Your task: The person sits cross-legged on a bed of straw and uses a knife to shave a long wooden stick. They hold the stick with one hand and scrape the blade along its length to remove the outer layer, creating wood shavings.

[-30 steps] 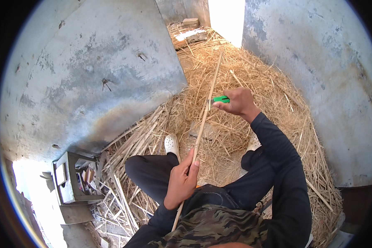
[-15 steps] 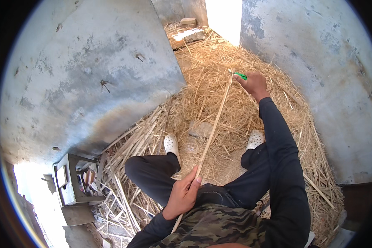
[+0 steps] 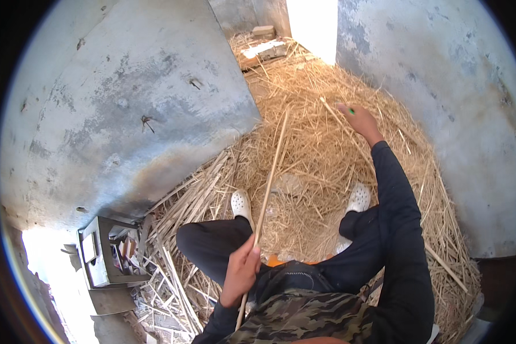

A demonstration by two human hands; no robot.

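Note:
My left hand [image 3: 240,275] is closed around a long, thin, pale wooden strip [image 3: 271,178], near its lower end by my lap. The strip slants up and away over the straw, its far tip free. My right hand [image 3: 361,122], arm stretched forward, is closed on a small tool with a green handle [image 3: 351,111]; only a bit of green shows, and the fingers hide the rest. A second pale strip [image 3: 334,113] runs beside and beneath the right hand; I cannot tell whether the hand touches it.
Loose straw and shavings [image 3: 304,143] cover the floor around my white clogs [image 3: 241,204]. Split strips [image 3: 180,203] are heaped at left beside a small open cabinet [image 3: 112,252]. Worn grey walls [image 3: 137,103] stand on both sides. Something orange [image 3: 275,261] shows at my lap.
The held strip's far end has swung left, away from my right hand. My right hand has moved slightly right and nearer. A second strip now shows by it, and orange shows at my lap.

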